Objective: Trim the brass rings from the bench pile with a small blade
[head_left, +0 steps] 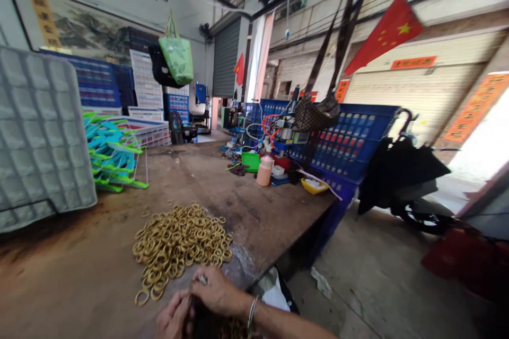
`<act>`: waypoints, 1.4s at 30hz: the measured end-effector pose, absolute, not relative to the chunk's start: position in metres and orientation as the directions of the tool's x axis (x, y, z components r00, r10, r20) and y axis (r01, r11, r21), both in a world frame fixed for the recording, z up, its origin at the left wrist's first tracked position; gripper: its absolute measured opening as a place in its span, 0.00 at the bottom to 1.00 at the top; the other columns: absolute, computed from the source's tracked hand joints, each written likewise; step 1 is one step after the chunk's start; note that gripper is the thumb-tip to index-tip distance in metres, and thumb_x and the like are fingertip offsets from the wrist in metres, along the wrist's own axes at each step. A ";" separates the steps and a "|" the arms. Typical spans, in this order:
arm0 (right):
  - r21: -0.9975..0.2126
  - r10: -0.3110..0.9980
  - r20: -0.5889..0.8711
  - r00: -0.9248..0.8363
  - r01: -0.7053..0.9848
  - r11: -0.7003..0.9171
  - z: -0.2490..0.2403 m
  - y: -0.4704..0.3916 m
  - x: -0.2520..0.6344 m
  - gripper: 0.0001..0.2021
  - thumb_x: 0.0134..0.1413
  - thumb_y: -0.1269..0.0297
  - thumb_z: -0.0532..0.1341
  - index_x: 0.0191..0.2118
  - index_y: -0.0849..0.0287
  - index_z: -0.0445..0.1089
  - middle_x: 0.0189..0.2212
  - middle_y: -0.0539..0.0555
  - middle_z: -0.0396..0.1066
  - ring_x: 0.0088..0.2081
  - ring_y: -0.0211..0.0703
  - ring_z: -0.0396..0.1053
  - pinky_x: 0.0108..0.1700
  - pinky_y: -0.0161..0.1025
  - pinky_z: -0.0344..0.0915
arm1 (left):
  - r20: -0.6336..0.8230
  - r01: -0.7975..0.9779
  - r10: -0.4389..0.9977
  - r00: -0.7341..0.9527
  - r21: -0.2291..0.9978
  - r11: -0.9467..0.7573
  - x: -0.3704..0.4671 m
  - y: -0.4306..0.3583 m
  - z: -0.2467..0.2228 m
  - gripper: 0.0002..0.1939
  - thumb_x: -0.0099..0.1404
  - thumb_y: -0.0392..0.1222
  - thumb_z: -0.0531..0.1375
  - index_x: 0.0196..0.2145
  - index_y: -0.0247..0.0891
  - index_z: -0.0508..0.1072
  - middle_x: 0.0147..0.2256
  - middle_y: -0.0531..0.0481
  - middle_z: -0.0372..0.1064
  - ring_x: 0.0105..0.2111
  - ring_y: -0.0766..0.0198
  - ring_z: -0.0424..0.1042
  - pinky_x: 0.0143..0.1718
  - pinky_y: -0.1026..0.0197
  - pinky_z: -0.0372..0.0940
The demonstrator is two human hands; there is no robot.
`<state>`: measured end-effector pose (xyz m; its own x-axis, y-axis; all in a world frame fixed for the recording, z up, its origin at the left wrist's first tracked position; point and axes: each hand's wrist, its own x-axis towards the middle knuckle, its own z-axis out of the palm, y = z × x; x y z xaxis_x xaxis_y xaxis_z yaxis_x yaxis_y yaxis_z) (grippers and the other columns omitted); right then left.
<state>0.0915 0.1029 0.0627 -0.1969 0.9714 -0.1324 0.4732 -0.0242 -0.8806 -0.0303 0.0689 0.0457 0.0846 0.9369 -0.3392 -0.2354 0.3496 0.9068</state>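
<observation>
A heap of brass-coloured rings lies on the brown worktop, just beyond my hands. My right hand is closed in a pinch, with a small greyish thing showing at the thumb and fingertips; its kind is too small to tell. Close against it, at the table's near edge, my left hand has its fingers curled together; whatever they grip is hidden. More rings show below my right wrist, which wears a bracelet.
Turquoise and green plastic pieces are piled at left beside a grey padded panel. A pink bottle, green tray and yellow dish stand farther back. Blue crates line the right, and a bag hangs overhead.
</observation>
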 end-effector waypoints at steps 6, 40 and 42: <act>-0.936 0.950 -0.057 -0.306 0.349 0.056 0.086 0.101 0.102 0.05 0.47 0.71 0.53 0.26 0.62 0.64 0.20 0.45 0.62 0.26 0.32 0.60 0.30 0.28 0.56 | -0.272 -0.285 0.958 0.096 0.914 0.288 -0.020 0.058 0.069 0.18 0.52 0.55 0.59 0.25 0.37 0.65 0.16 0.60 0.56 0.13 0.75 0.53 0.12 0.72 0.49; -0.335 0.853 -0.079 -0.516 0.819 0.465 0.081 0.094 0.117 0.10 0.52 0.71 0.50 0.39 0.60 0.65 0.32 0.55 0.71 0.32 0.40 0.68 0.31 0.33 0.52 | -0.315 -0.228 0.949 -0.003 0.924 0.306 -0.014 0.058 0.069 0.15 0.55 0.52 0.57 0.28 0.36 0.63 0.19 0.59 0.60 0.15 0.76 0.56 0.13 0.73 0.49; -0.320 0.864 -0.104 -0.493 0.839 0.441 0.081 0.092 0.116 0.10 0.52 0.71 0.50 0.40 0.60 0.65 0.33 0.55 0.71 0.32 0.41 0.68 0.30 0.34 0.52 | -0.310 -0.219 0.951 -0.002 0.928 0.303 -0.014 0.058 0.069 0.15 0.55 0.52 0.57 0.28 0.36 0.63 0.19 0.59 0.59 0.15 0.76 0.56 0.13 0.73 0.49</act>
<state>0.1160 0.0925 0.0808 -0.4934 0.8636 -0.1035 0.8387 0.4409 -0.3196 -0.0139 0.0577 0.0687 -0.0017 0.9506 -0.3105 -0.2192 0.3026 0.9276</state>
